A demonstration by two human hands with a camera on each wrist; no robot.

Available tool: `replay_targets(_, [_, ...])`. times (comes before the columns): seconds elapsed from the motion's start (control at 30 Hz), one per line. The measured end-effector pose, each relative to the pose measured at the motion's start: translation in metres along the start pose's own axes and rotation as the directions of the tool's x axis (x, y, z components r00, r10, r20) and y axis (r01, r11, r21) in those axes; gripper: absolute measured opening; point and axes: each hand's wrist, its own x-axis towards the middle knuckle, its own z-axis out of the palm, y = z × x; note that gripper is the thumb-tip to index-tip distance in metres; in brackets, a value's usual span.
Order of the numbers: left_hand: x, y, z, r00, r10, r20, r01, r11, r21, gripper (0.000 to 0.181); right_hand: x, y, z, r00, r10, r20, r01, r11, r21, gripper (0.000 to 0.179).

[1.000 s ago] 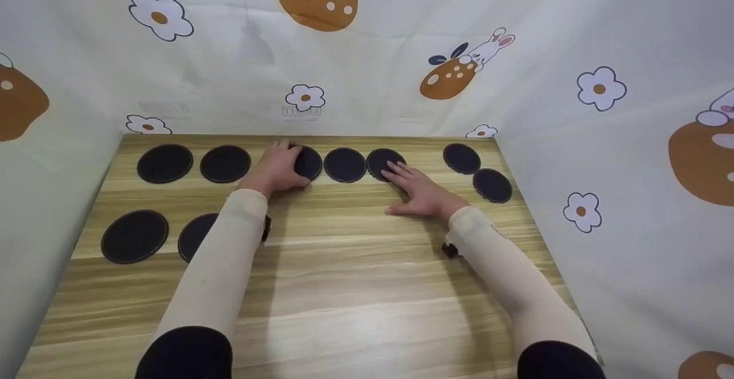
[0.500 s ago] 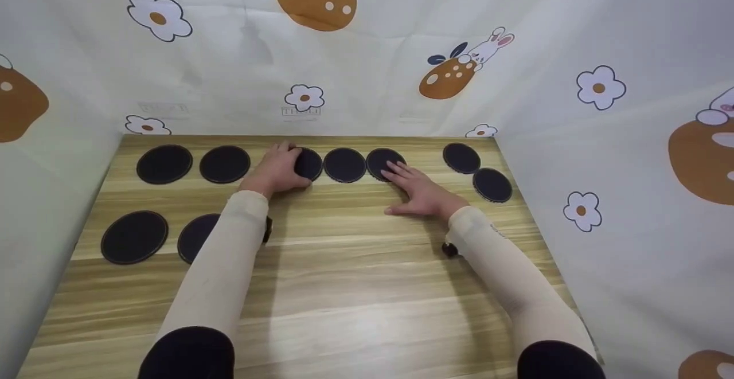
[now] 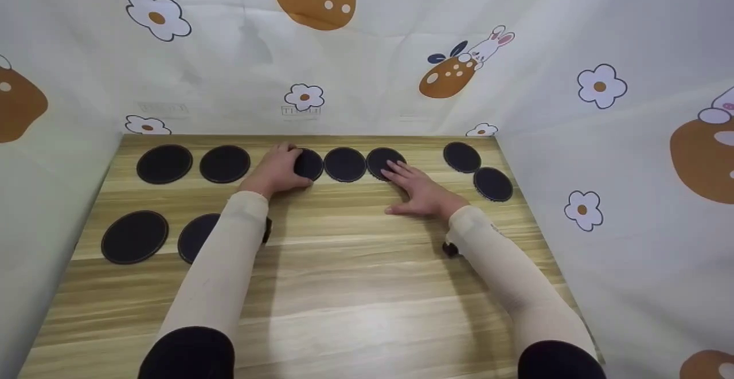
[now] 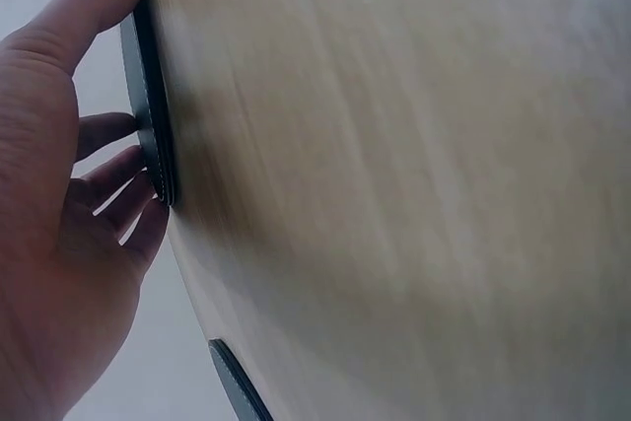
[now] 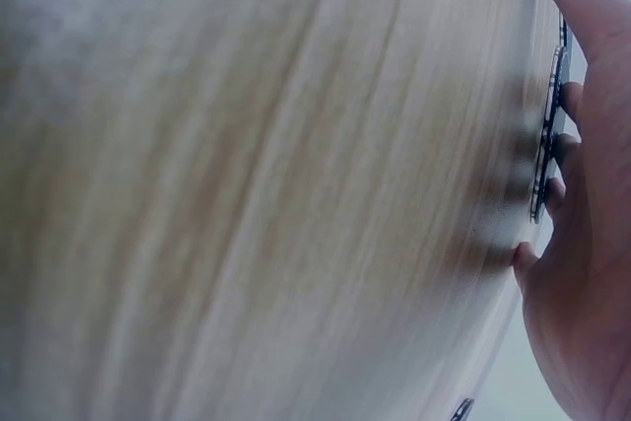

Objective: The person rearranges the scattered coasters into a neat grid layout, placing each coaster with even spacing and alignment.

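My left hand (image 3: 277,170) spans a black round coaster (image 3: 310,165) in the back row, thumb at its near edge and fingers curved round its left side. In the left wrist view, the thumb and fingertips meet the rim of this coaster (image 4: 148,105), which looks like more than one layer thick. My right hand (image 3: 420,188) is spread, its fingertips on the right coaster (image 3: 378,164) of the row and its thumb out over the wood. Between the hands lies a third coaster (image 3: 344,164), edge to edge with both.
Two coasters (image 3: 164,164) (image 3: 225,164) lie at the back left. Nearer, another coaster (image 3: 135,237) lies beside one (image 3: 196,235) partly covered by the left sleeve. At the back right, two more coasters (image 3: 461,157) (image 3: 493,184) touch. Printed cloth (image 3: 367,69) walls the wooden table (image 3: 355,276).
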Motion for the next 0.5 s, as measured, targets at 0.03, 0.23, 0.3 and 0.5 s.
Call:
replay_targets(0.03, [-0.0001,0.0,-0.0001,1.0,0.0,0.003,0.0,1.0,-0.004,0.093,0.0002,0.0,0.0,1.0,-0.002,0.001,0.002,1.0,-0.004,0.107])
replay_targets(0.23, [0.0024,-0.0015,0.0014,1.0,-0.016,0.009,0.016,1.0,-0.006,0.095,-0.0006,-0.001,-0.0008,1.0,0.005,-0.006,-0.005,1.0,0.019,0.106])
replay_targets(0.3, [0.0032,-0.0024,0.0024,1.0,-0.02,0.007,0.02,1.0,-0.007,0.096,-0.001,-0.0014,-0.0011,1.0,0.003,-0.008,-0.003,1.0,0.025,0.106])
replay_targets(0.5, [0.001,-0.0028,0.0035,1.0,-0.02,0.002,0.02,0.999,-0.026,0.096,-0.0011,-0.0015,-0.0006,1.0,-0.003,-0.009,0.003,1.0,0.027,0.106])
